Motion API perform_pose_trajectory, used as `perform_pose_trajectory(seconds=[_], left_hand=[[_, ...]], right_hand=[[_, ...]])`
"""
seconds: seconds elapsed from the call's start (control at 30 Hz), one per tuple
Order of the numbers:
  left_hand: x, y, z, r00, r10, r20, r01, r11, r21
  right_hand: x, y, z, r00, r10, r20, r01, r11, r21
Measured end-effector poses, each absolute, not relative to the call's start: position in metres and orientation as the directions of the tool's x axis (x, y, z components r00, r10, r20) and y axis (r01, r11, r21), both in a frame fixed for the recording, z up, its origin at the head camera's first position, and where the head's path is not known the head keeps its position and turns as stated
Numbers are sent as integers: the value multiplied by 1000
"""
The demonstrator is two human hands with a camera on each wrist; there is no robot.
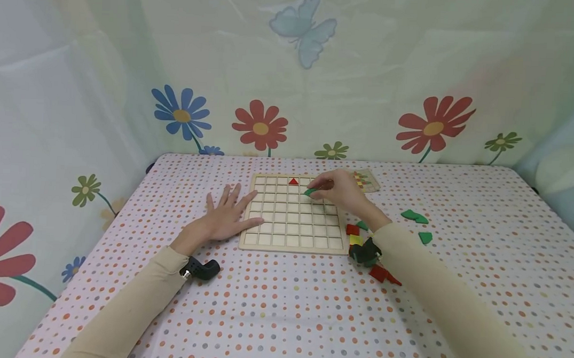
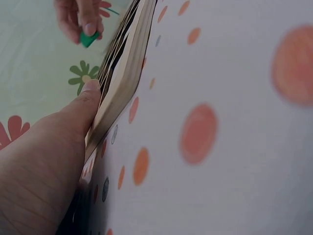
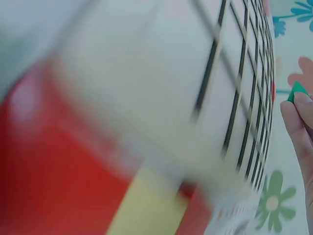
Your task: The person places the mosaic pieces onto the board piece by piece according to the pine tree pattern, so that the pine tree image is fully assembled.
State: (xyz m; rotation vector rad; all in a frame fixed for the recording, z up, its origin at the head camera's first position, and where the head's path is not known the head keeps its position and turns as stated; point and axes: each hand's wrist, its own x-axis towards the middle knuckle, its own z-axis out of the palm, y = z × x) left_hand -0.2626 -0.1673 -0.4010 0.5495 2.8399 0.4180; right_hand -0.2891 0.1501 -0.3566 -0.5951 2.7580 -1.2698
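A wooden grid board lies on the dotted tablecloth, with a red triangle in its top row. My left hand is spread flat beside the board's left edge, its thumb resting over the rim. Above the upper right part of the grid, my right hand pinches a green piece between thumb and fingertips. The same green piece shows a pointed tip in the right wrist view.
Red pieces, a yellow piece and green bits lie right of the board, partly under the right wrist. Several green pieces lie farther right. A patterned card sits behind the right hand. A floral curtain hangs behind.
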Motion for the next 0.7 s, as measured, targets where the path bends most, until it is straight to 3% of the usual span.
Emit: perform_pose_trajectory(seconds=[0.43,0.7], left_hand=[[-269,-166,-408,-908,390,-152,330,891,311],[-269,-170,-412,-914,384,-135,327,890,317]], right_hand=[[-318,99,-359,-903,-422,85,-346,594,-727],[-326,82,-368,-870,-481,106,-428,633,-645]])
